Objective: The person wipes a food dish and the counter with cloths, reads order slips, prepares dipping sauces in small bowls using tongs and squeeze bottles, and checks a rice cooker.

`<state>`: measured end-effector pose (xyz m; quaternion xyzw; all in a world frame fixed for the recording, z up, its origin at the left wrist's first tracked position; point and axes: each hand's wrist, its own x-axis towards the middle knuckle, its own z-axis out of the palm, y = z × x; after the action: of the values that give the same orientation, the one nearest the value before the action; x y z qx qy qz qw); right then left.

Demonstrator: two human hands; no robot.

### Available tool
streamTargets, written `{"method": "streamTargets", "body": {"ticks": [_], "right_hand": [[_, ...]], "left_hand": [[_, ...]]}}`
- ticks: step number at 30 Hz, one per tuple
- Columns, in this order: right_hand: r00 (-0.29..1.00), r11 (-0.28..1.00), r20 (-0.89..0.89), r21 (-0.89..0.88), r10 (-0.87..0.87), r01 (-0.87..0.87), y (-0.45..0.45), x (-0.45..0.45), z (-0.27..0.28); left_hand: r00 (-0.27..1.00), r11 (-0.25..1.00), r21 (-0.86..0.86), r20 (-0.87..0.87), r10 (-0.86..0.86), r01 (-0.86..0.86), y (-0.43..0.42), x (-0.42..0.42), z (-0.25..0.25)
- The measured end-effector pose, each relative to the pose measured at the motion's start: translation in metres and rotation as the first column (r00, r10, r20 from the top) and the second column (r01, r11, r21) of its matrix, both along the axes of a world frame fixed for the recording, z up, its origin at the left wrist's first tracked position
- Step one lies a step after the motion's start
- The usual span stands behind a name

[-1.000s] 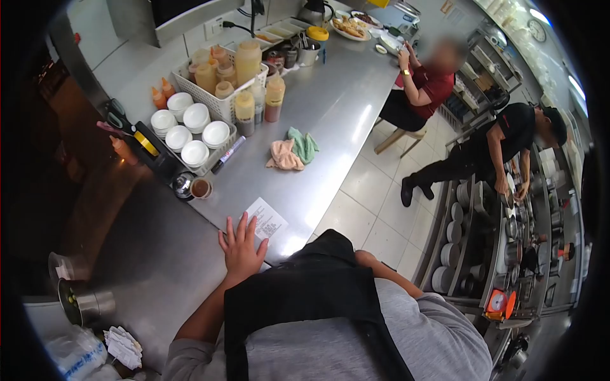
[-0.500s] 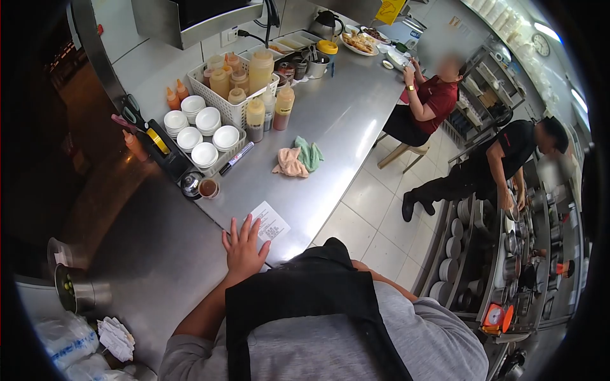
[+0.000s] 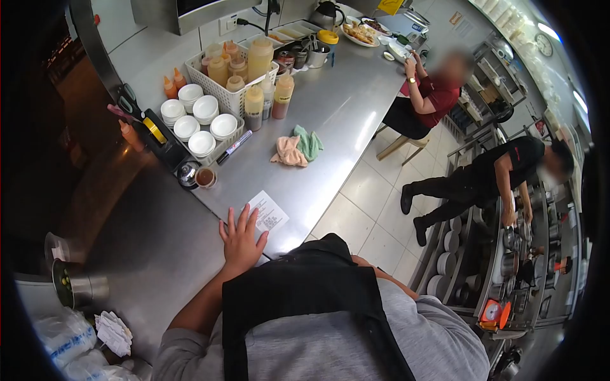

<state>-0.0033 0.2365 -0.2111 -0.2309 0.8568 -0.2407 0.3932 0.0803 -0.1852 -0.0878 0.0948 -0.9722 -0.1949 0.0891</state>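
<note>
Metal desk (image 3: 330,120) carries printed slip (image 3: 271,213), cloths (image 3: 290,152) beyond slip. Left hand (image 3: 242,240) splayed palm-down, fingers overlapping slip's edge; right hand (image 3: 363,261) mostly hidden behind apron (image 3: 298,276), can't tell its grip. Light, flat fingertips should steady slip best.

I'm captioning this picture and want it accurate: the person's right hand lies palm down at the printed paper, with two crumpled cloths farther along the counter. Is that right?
Not quite: it is the left hand that lies palm down at the printed paper, with two crumpled cloths farther along the counter. The head view shows this.
</note>
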Motion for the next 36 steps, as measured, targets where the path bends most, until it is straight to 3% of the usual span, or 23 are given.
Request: {"method": "streamTargets", "body": {"ticks": [1,4,6,7,8,9,10,11,13,14,16,18,19,20,21,23,24,25,32,34,36], "right_hand": [[0.999,0.999,0.013,-0.041,-0.031,0.031,-0.003,0.004,0.006],[0.999,0.995,0.019,0.094,0.039,-0.041,-0.014,-0.015,-0.009],[0.969,0.945,-0.231,0.288,-0.086,0.153,-0.012,-0.038,-0.045],[0.946,0.939,-0.302,0.274,-0.12,0.207,-0.011,-0.07,-0.031],[0.866,0.887,-0.373,0.189,-0.332,0.421,-0.029,-0.094,0.018],[0.716,0.824,-0.435,-0.122,-0.546,0.553,-0.039,-0.115,0.056],[0.552,0.825,-0.627,-0.303,-0.549,0.476,-0.043,-0.133,0.092],[0.483,0.757,-0.588,-0.442,-0.649,0.481,-0.048,-0.151,0.132],[0.379,0.596,-0.501,-0.397,-0.778,0.698,-0.052,-0.179,0.19],[0.372,0.593,-0.504,-0.403,-0.78,0.697,-0.053,-0.183,0.202],[0.73,0.859,-0.491,-0.08,-0.475,0.505,-0.063,-0.189,0.224],[0.833,0.948,-0.455,-0.106,-0.315,0.301,-0.109,-0.161,0.235],[0.89,0.97,-0.391,-0.026,-0.234,0.243,-0.139,-0.142,0.245],[0.871,0.984,-0.463,-0.14,-0.165,0.112,-0.15,-0.133,0.208],[0.827,0.989,-0.553,-0.146,-0.106,0.03,-0.168,-0.119,0.186],[0.604,0.988,-0.797,-0.075,0.025,-0.138,-0.197,-0.096,0.132],[0.683,0.976,-0.726,-0.083,0.078,-0.2,-0.203,-0.082,0.114],[0.585,0.974,-0.809,-0.085,0.056,-0.211,-0.206,-0.061,0.115],[0.67,0.957,-0.726,-0.057,0.156,-0.285,-0.189,-0.066,0.122],[0.674,0.95,-0.719,-0.062,0.17,-0.305,-0.186,-0.068,0.121],[0.665,0.964,-0.731,-0.039,0.152,-0.263,-0.187,-0.062,0.118]], "left_hand": [[1.0,1.0,0.003,0.017,0.001,-0.001,0.0,0.0,0.0],[1.0,1.0,-0.008,0.018,0.003,-0.003,-0.001,-0.003,0.0],[1.0,1.0,-0.012,0.028,-0.006,0.006,-0.001,-0.007,0.0],[1.0,1.0,-0.02,0.019,-0.004,0.005,-0.002,-0.008,0.0],[1.0,1.0,-0.028,0.02,-0.009,0.009,-0.001,-0.004,-0.002],[0.999,0.999,-0.031,0.042,-0.029,0.031,-0.001,0.001,-0.003],[0.999,0.999,-0.035,0.039,-0.022,0.024,-0.001,0.0,-0.004],[0.999,0.999,-0.04,0.029,-0.015,0.016,-0.001,-0.004,-0.003],[1.0,0.999,-0.045,0.02,-0.015,0.016,-0.001,-0.007,-0.004],[1.0,0.999,-0.044,0.03,-0.007,0.009,-0.001,-0.004,-0.005],[1.0,0.999,-0.044,0.024,-0.011,0.012,-0.001,-0.004,-0.004],[1.0,0.999,-0.039,0.028,-0.007,0.008,-0.001,-0.001,-0.004],[1.0,0.999,-0.035,0.027,-0.006,0.007,-0.001,-0.003,-0.004],[1.0,0.999,-0.031,0.028,-0.007,0.008,-0.001,-0.004,-0.004],[1.0,1.0,-0.03,0.024,-0.005,0.006,-0.001,-0.004,-0.004],[1.0,0.999,-0.032,0.022,-0.012,0.012,-0.001,-0.004,-0.004],[1.0,0.999,-0.037,0.012,-0.009,0.01,-0.002,-0.005,-0.004],[1.0,0.999,-0.036,0.013,-0.012,0.012,-0.002,-0.004,-0.004],[0.999,1.0,0.002,0.052,0.001,-0.001,-0.002,-0.004,0.002],[0.997,1.0,0.02,0.077,0.004,-0.006,-0.007,-0.013,0.025],[0.946,0.992,0.122,0.324,-0.023,-0.018,-0.026,-0.036,0.062]]}}
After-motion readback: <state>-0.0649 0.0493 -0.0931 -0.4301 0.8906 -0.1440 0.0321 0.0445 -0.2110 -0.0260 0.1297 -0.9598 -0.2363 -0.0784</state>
